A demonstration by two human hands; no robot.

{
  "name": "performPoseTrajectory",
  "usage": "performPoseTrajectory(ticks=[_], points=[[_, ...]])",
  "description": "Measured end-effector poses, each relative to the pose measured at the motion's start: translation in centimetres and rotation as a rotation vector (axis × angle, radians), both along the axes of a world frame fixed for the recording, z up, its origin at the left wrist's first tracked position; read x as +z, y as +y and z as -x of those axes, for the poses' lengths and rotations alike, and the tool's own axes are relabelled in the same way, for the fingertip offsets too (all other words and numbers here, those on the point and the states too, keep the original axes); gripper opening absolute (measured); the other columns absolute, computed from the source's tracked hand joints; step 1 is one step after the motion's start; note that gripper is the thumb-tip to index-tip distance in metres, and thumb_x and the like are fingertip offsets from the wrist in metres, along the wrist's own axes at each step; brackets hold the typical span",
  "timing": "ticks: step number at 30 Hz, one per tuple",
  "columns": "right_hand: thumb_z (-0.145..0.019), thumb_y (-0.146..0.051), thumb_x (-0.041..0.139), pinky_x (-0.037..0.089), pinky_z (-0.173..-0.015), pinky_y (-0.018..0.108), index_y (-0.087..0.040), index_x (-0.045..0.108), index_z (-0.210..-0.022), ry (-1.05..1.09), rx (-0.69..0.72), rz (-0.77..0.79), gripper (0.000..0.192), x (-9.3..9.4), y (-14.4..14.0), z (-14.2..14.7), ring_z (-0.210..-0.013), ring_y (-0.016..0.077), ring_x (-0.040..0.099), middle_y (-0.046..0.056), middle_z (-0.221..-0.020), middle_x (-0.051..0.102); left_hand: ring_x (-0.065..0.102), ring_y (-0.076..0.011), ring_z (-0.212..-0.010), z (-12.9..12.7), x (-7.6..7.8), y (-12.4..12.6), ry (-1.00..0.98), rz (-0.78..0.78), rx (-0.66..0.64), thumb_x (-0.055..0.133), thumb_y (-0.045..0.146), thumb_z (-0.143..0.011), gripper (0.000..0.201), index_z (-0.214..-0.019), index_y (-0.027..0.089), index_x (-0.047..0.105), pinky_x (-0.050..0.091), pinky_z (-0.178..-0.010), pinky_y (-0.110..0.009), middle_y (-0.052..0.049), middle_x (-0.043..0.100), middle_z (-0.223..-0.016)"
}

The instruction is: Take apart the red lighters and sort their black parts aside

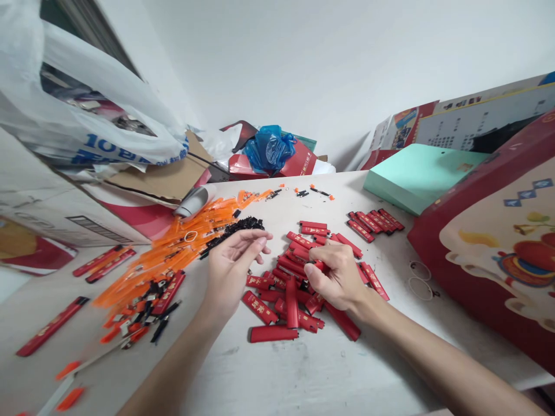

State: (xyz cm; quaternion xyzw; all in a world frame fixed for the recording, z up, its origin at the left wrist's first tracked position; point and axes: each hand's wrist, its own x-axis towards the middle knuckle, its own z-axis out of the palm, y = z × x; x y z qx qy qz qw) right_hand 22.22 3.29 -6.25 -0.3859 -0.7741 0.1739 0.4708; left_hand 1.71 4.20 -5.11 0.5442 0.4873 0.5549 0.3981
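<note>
We had barely started: our right hand (336, 277) pinched one red lighter shell (318, 266) from the big loose pile (286, 289), our left hand (234, 254) hovered with fingers loosely spread and empty, and only a small neat row (375, 222) lay finished on the bench (303, 370).

Hands (286, 268) over red lighter shells (289, 289)

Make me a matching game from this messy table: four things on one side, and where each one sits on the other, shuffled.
Things:
1. orange strips
2. mint box
3. blue bag
4. right hand

Places:
A. far end, by the wall
B. on the pile of red lighter cases
C. left of the left hand
D. right side, beside the red box

Pairs: 1-C, 2-D, 3-A, 4-B
</note>
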Motion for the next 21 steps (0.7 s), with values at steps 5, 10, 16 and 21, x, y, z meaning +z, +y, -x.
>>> performPoseTrajectory(ticks=[5,10,16,21], points=[[-0.089,-0.036,0.041,0.026,-0.055,0.029,-0.023,0.019,-0.059,0.037,-0.006,0.018,0.04,0.6,-0.1,-0.2,-0.049,0.0106,0.022,-0.006,-0.051,0.022,0.068,-0.021,-0.091,2.6,-0.6,2.1,0.224,-0.052,0.148,0.071,0.037,-0.086,0.024,-0.102,0.018,0.073,0.053,-0.074,-0.03,-0.009,0.075,-0.106],[-0.091,-0.036,0.044,0.026,-0.053,0.029,-0.024,0.022,-0.057,0.069,-0.056,0.021,0.042,0.9,-0.1,-0.4,-0.048,0.0104,0.021,-0.006,-0.05,0.022,0.063,-0.0296,-0.109,4.4,-1.8,3.5,0.913,-0.143,0.158,0.06,0.031,-0.091,0.031,-0.119,0.02,0.068,0.046,-0.098,-0.046,-0.011,0.071,-0.121],[-0.103,-0.045,0.044,0.033,-0.06,0.028,-0.022,0.051,-0.073,0.007,-0.27,0.112,0.038,0.4,1.9,-1.8,-0.057,0.0143,0.046,-0.002,-0.061,0.051,0.049,-0.0324,-0.135,4.0,-3.4,3.5,1.209,-0.186,0.012,0.047,0.033,-0.1,0.042,-0.139,0.025,0.059,0.029,-0.112,-0.053,-0.009,0.059,-0.147],[-0.104,-0.045,0.042,0.039,-0.07,0.031,-0.02,0.066,-0.106,-0.118,-0.52,0.174,0.035,-0.8,5.4,-5.4,-0.074,0.023,0.064,0.006,-0.081,0.071,0.057,-0.0309,-0.129,4.1,-3.8,3.6,1.207,-0.206,-0.02,0.047,0.033,-0.099,0.039,-0.132,0.025,0.065,0.029,-0.111,-0.051,-0.009,0.066,-0.139]])
